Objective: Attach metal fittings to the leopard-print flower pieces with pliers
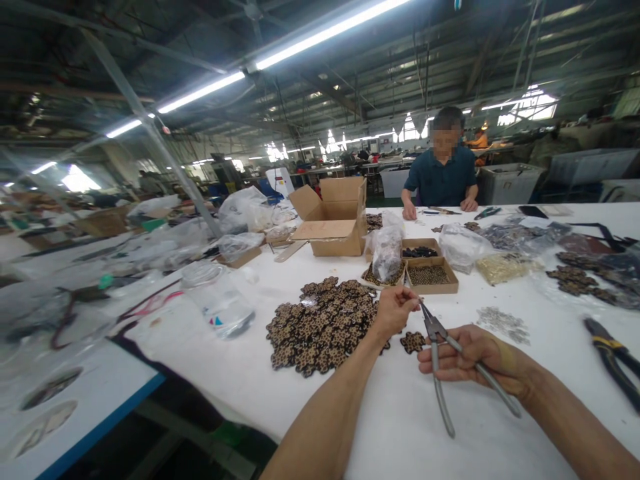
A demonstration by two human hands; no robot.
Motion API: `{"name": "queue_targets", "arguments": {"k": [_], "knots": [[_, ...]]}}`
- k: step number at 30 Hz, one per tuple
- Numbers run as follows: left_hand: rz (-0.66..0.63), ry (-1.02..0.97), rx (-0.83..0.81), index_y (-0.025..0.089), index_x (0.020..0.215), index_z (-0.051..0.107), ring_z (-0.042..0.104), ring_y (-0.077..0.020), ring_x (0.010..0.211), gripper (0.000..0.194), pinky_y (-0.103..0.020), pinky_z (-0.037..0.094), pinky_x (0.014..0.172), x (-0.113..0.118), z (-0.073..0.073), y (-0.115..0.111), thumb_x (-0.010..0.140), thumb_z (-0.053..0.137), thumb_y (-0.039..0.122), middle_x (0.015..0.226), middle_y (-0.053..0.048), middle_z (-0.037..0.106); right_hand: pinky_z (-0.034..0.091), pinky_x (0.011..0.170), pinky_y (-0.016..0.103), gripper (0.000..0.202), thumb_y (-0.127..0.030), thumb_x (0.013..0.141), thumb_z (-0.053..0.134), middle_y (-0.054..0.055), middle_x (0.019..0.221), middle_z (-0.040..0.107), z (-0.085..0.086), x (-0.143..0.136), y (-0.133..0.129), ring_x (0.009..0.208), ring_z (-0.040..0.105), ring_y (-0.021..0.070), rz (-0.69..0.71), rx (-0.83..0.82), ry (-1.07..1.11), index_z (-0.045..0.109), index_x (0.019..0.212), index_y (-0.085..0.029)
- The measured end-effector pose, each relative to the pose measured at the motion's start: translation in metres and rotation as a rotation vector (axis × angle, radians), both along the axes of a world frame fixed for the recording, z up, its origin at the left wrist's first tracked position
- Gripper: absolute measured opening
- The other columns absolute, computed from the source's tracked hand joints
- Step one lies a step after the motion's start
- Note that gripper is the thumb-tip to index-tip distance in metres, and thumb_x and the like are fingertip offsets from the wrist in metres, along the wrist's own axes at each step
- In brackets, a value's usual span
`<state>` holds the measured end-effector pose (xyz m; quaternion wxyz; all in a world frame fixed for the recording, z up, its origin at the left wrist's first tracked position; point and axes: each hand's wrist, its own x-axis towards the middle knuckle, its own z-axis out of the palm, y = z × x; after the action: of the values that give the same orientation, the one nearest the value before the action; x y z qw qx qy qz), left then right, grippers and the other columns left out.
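Right hand: grasping the pliers, handles spread apart.
Left hand: fingertips pinched together at the pliers' tips; cannot tell what they grip, if anything.
Patterned pieces: heaped on the table left of the pliers, one apart between the hands.
Carton: open, beyond the heap.

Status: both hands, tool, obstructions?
Right hand holding pliers. Left hand at the pliers' tips, pinched; contents too small to tell. Loose patterned piece near both hands, pile by left wrist; nothing plainly blocking.
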<state>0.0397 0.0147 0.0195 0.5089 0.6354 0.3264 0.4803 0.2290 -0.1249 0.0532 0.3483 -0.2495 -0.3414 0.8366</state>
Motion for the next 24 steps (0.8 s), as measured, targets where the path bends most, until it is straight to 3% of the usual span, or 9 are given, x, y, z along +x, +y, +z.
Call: {"name": "queue_targets", "arguments": {"k": [8,24], "knots": [[0.020,-0.030,0.000,0.012,0.081,0.072,0.065,-0.0118,0.061,0.013,-0.025,0.054,0.062,0.0005,0.0038,-0.0039,0.072,0.076,0.020,0.072,-0.006,0.072,0.046,0.109,0.053,0.061,-0.004,0.060,0.064,0.023,0.132,0.065,-0.0021,0.0004,0.0019,0.127,0.059,0.0403,0.035,0.023,0.029,0.071,0.121,-0.009],[0.008,-0.036,0.000,0.013,0.082,0.073,0.066,-0.0135,0.067,0.018,-0.028,0.058,0.069,0.0003,0.0084,-0.0059,0.071,0.079,0.025,0.075,-0.005,0.072,0.055,0.100,0.043,0.064,-0.004,0.062,0.065,0.024,0.136,0.062,-0.0010,0.0027,0.0024,0.127,0.059,0.0378,0.027,0.005,0.032,0.067,0.126,-0.008]]}}
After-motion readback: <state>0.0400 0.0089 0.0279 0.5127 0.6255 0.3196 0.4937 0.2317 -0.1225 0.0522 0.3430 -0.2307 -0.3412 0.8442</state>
